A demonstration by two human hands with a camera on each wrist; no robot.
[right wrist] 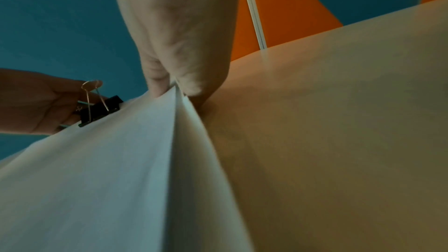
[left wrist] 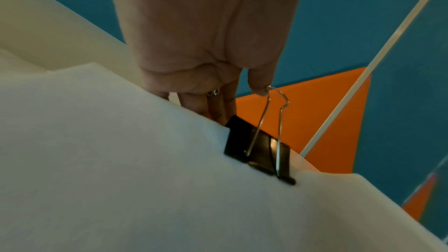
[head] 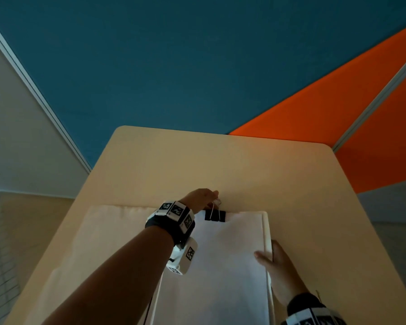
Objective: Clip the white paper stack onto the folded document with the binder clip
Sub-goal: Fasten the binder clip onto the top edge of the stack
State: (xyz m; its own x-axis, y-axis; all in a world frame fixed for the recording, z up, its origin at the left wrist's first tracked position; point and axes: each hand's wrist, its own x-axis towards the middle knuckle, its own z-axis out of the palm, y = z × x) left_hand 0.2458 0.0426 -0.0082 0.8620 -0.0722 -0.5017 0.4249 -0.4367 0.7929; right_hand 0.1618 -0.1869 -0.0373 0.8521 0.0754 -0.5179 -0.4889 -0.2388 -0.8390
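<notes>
- Dim, warm-tinted light throughout; the pale beige desk (head: 197, 160) looks muted.
- The head view bends straight edges strongly toward its borders.
- Both wrist views are soft, blurring near the white paper stack (left wrist: 121, 179).
- A small highlight glints on the black metal binder clip (left wrist: 272, 144).

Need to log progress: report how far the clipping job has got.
Done: the binder clip already sits on the far edge of the white paper stack. In hand: the left hand pinches its wire handles; the right hand grips the stack's right edge. Left: letting go; whether the folded document is caught cannot be told.
</notes>
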